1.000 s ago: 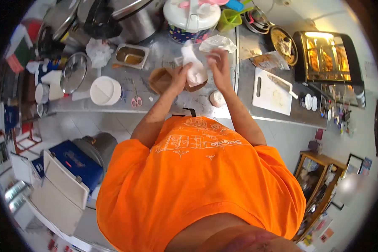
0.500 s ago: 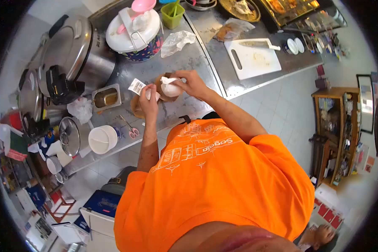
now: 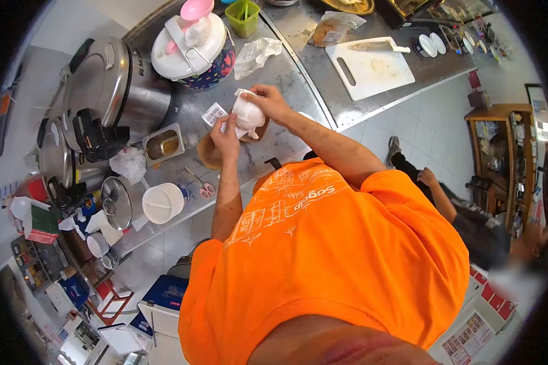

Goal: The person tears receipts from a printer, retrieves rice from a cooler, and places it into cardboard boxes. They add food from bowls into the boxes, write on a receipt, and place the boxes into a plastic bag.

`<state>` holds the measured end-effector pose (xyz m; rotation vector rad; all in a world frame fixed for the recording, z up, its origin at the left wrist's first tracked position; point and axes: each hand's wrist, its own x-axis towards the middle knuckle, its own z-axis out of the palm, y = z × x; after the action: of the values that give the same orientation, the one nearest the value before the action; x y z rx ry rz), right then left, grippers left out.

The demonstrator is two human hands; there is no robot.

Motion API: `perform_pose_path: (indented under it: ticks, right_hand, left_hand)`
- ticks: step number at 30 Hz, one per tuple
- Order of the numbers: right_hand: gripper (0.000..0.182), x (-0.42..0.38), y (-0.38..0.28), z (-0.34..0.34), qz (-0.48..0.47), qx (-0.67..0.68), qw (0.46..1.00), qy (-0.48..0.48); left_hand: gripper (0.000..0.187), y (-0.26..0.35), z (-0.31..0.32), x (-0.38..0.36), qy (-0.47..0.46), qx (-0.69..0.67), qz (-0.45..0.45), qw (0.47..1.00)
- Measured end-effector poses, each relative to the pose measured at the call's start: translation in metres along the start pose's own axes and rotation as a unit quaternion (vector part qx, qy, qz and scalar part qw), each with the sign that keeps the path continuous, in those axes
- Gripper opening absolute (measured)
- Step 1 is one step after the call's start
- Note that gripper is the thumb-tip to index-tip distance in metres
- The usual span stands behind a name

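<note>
A white wrapped bundle (image 3: 248,117), round and loosely covered in thin white paper or plastic, is held over a brown paper bag or bowl (image 3: 259,134) on the steel counter. My left hand (image 3: 227,135) pinches its lower left edge, close to a white label with black print (image 3: 214,114). Fingers of my right hand (image 3: 270,102) close on the bundle's upper right side. A second brown paper piece (image 3: 210,152) lies below my left hand. What the wrapping contains is hidden.
Pink-handled scissors (image 3: 204,188), a metal tray (image 3: 164,144) and a white tub (image 3: 163,203) sit at the left, near large steel pots (image 3: 146,82). A knife lies on a white cutting board (image 3: 371,70). Another person (image 3: 453,210) is at the right.
The white bundle has been raised slightly and shows more of its round shape, with both hands closer around it. At the right, the other person has come further into view.
</note>
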<state>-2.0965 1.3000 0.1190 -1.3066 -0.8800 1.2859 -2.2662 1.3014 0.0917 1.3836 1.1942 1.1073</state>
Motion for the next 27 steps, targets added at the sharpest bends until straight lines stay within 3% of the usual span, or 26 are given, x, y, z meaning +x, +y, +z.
perform_pose_path:
  ticks: [4, 6, 10, 14, 17, 19, 21, 23, 25, 27]
  right_hand:
    - [0.028, 0.006, 0.014, -0.005, 0.052, 0.104, 0.993, -0.019]
    - [0.029, 0.011, 0.025, -0.016, -0.006, -0.073, 0.997, -0.036]
    - [0.024, 0.011, 0.034, -0.024, 0.006, -0.127, 0.988, -0.085]
    - [0.025, 0.007, 0.037, -0.023, -0.113, -0.19, 0.973, -0.068]
    - [0.03, -0.009, 0.001, -0.015, -0.194, -0.177, 0.962, -0.073]
    - [0.033, -0.007, -0.01, -0.012, -0.235, -0.155, 0.955, -0.089]
    - [0.034, 0.0, -0.008, -0.009, -0.311, -0.308, 0.896, -0.069]
    - [0.034, 0.009, -0.015, -0.009, -0.294, -0.315, 0.898, -0.086]
    - [0.034, 0.019, -0.036, -0.009, -0.278, -0.323, 0.898, -0.107]
    - [0.033, 0.023, -0.069, -0.005, -0.34, -0.287, 0.893, 0.066]
  left_hand:
    - [0.022, 0.019, -0.005, 0.002, 0.027, 0.057, 0.047, 0.997]
    - [0.022, 0.025, -0.012, 0.006, -0.009, 0.089, 0.046, 0.995]
    - [0.022, 0.024, -0.022, 0.018, -0.114, 0.139, 0.034, 0.983]
    - [0.021, 0.033, -0.028, 0.028, -0.115, 0.213, 0.042, 0.969]
    - [0.019, 0.044, -0.03, 0.034, -0.112, 0.204, 0.096, 0.968]
    - [0.017, 0.053, -0.03, 0.038, -0.16, 0.225, 0.145, 0.95]
    - [0.017, 0.063, -0.029, 0.04, -0.178, 0.22, 0.136, 0.95]
    - [0.017, 0.079, -0.03, 0.04, -0.195, 0.213, 0.127, 0.949]
    - [0.014, 0.096, -0.032, 0.039, -0.093, 0.248, 0.186, 0.946]
    - [0.016, 0.098, -0.038, 0.039, -0.054, 0.176, 0.179, 0.967]
